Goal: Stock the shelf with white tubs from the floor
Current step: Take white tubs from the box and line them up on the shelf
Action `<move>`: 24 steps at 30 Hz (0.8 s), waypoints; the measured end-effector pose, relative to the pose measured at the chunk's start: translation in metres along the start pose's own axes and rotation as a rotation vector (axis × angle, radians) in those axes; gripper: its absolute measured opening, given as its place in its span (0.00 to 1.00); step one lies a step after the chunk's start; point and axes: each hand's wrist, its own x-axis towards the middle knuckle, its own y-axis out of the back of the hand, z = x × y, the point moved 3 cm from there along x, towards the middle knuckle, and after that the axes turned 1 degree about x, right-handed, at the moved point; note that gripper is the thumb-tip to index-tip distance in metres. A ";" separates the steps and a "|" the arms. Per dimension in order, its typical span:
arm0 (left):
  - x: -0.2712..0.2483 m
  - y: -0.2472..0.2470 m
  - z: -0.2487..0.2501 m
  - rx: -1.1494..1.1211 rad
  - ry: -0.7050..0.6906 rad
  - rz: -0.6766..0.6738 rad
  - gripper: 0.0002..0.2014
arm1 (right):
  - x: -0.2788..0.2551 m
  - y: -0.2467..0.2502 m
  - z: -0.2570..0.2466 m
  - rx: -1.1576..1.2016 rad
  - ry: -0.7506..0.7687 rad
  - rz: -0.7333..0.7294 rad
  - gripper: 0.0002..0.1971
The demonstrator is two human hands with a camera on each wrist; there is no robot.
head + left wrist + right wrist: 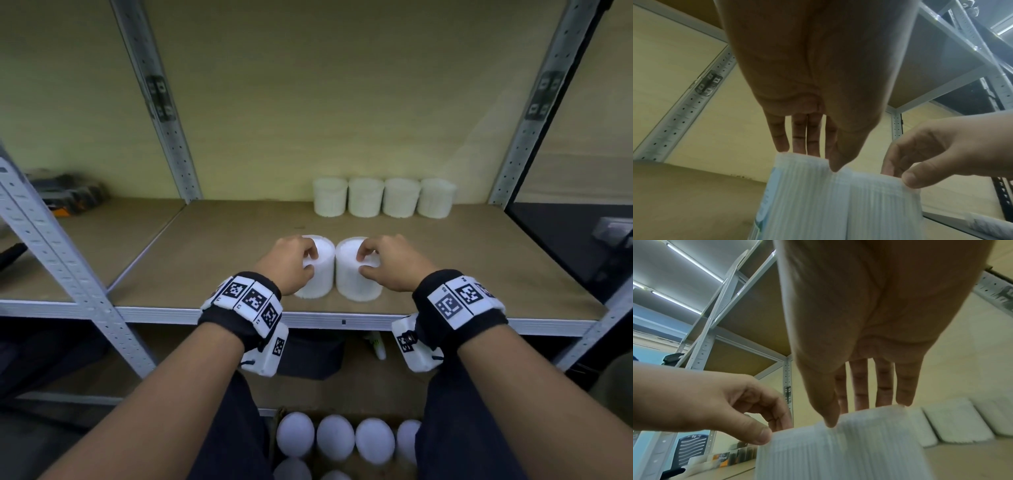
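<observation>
Two white ribbed tubs stand side by side, touching, near the front of the brown shelf board (212,260). My left hand (310,262) grips the top of the left tub (322,274) from above, thumb in front and fingers behind. My right hand (363,263) grips the right tub (349,281) the same way. In the left wrist view my left hand (813,160) pinches the rim of the left tub (807,194). In the right wrist view my right hand (857,413) does so on the right tub (869,443). Both tub bases rest on the board.
Several white tubs (383,197) line the back right of the shelf. More tubs (335,442) sit in a box on the floor between my legs. Grey perforated uprights (68,274) frame the bay. A dark tool case (68,195) lies on the neighbouring shelf at left.
</observation>
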 end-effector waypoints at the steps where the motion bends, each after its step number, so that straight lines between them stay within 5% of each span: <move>1: 0.003 0.002 -0.005 -0.005 0.016 -0.003 0.13 | 0.006 -0.001 -0.003 -0.006 0.005 0.000 0.14; 13: 0.061 0.018 -0.076 -0.095 0.179 0.061 0.13 | 0.107 -0.021 -0.036 -0.099 0.062 -0.007 0.12; 24: 0.131 0.023 -0.133 -0.098 0.188 0.119 0.13 | 0.195 -0.028 -0.053 -0.129 0.094 0.006 0.15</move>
